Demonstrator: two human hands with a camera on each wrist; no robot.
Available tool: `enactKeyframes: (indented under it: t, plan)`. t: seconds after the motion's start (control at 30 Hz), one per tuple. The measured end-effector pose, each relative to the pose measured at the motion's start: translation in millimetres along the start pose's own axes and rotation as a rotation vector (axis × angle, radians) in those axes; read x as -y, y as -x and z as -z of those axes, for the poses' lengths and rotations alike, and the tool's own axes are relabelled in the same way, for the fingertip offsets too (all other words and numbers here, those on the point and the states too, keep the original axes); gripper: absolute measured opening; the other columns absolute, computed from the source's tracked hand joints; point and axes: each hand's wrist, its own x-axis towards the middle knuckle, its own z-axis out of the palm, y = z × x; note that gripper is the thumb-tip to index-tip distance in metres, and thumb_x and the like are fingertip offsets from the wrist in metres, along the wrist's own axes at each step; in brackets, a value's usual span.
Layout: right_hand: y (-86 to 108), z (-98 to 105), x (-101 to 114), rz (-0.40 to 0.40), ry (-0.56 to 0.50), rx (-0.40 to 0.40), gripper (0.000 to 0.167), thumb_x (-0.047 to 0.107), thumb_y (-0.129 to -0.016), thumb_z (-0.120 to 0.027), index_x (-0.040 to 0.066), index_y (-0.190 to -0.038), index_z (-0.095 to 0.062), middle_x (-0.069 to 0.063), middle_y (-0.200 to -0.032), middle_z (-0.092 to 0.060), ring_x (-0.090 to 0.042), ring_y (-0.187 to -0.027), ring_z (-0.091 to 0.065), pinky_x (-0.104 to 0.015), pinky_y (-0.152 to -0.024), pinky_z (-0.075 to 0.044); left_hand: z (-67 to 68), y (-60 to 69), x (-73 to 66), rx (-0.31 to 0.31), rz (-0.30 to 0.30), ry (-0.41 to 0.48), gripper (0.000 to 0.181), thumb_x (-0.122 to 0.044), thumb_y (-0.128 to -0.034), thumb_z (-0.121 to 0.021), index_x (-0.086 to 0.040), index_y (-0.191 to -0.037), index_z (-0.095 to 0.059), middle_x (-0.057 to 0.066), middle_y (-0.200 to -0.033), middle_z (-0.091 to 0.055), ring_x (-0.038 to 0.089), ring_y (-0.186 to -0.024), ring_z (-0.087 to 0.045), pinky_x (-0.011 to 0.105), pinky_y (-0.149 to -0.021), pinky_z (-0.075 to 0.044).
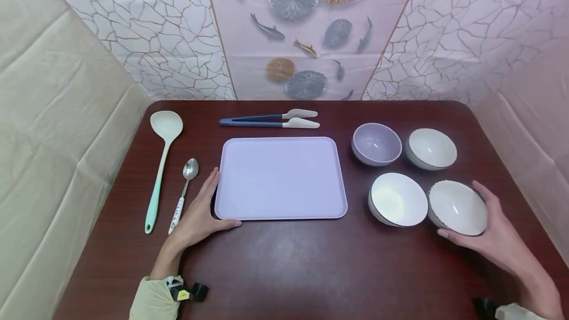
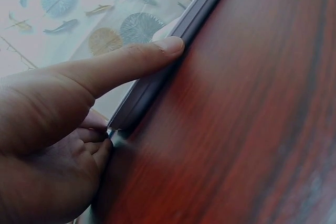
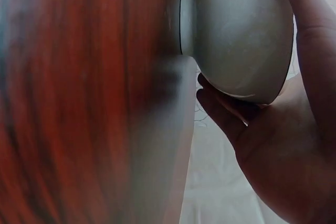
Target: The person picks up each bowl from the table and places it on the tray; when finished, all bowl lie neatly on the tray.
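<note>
A pale lavender tray (image 1: 280, 179) lies in the middle of the table. My left hand (image 1: 200, 214) spans its near left corner, thumb laid against the front edge and the other fingers extended along the left side. In the left wrist view that thumb (image 2: 131, 64) touches the tray's dark-looking rim (image 2: 152, 85). On the right, my right hand (image 1: 495, 226) grips a white bowl (image 1: 458, 209) around its outside, thumb at the front and fingers at the far right. The right wrist view shows the bowl's outer wall and foot beside the palm.
A second white bowl (image 1: 397, 199) sits just left of the held one. Behind them are a lavender bowl (image 1: 377, 144) and another white bowl (image 1: 431, 148). Blue-handled tongs (image 1: 266, 121) lie behind the tray. A mint-handled ladle (image 1: 160, 172) and a spoon (image 1: 183, 194) lie at left.
</note>
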Motion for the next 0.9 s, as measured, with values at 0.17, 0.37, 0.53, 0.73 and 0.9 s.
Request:
enactKeyframes:
  t: [0.17,0.37,0.53,0.73,0.9]
  plan:
    - [-1.0,1.3,-1.2,-0.014,0.013,0.009,0.127,0.021,-0.065,-0.094,0.014,-0.158,-0.008,-0.033,-0.143,-0.030,-0.049,-0.112,-0.036,-0.007,-0.076,-0.023,-0.3,-1.3,-0.7,-0.002,-0.001,0.000,0.130,-0.051,-0.0647,-0.089,-0.013,-0.159,-0.008,0.003,-0.163,-0.005,0.027,-0.146,-0.014,0.055,-0.107,-0.028]
    - [-2.0,-0.1,-2.2,-0.029,0.052,-0.005,0.122,0.025,-0.064,-0.094,0.008,-0.155,-0.015,-0.034,-0.134,-0.037,-0.047,-0.107,-0.040,-0.011,-0.069,-0.028,-1.5,-0.4,-0.5,-0.007,-0.004,-0.002,0.130,-0.052,-0.0643,-0.089,-0.011,-0.158,-0.009,0.005,-0.163,-0.005,0.027,-0.146,-0.015,0.054,-0.107,-0.028]
    - [-2.3,-2.2,-4.3,-0.018,0.034,-0.051,0.119,0.022,-0.062,-0.095,0.012,-0.155,-0.021,-0.029,-0.131,-0.042,-0.015,-0.105,-0.043,-0.009,-0.071,-0.028,-1.2,-1.4,-0.5,-0.014,-0.004,-0.006,0.130,-0.054,-0.0638,-0.088,-0.010,-0.158,-0.010,0.005,-0.163,-0.006,0.027,-0.146,-0.014,0.054,-0.107,-0.028]
    - [-1.4,-3.6,-7.0,-0.049,0.021,-0.113,0.120,0.022,-0.062,-0.095,0.017,-0.156,-0.021,-0.027,-0.137,-0.040,0.009,-0.095,-0.035,-0.006,-0.070,-0.029,-1.3,-2.2,-0.6,-0.015,-0.012,-0.008,0.130,-0.053,-0.0638,-0.088,-0.010,-0.158,-0.010,0.006,-0.163,-0.005,0.027,-0.146,-0.014,0.054,-0.108,-0.028]
    - [-0.9,-1.9,-6.2,-0.108,0.028,-0.139,0.120,0.026,-0.065,-0.093,0.026,-0.157,-0.017,-0.029,-0.140,-0.038,-0.005,-0.102,-0.041,-0.008,-0.068,-0.030,-1.0,-1.1,-0.5,-0.016,-0.007,-0.007,0.130,-0.052,-0.0635,-0.089,-0.010,-0.158,-0.010,0.006,-0.163,-0.006,0.027,-0.146,-0.014,0.054,-0.108,-0.028]
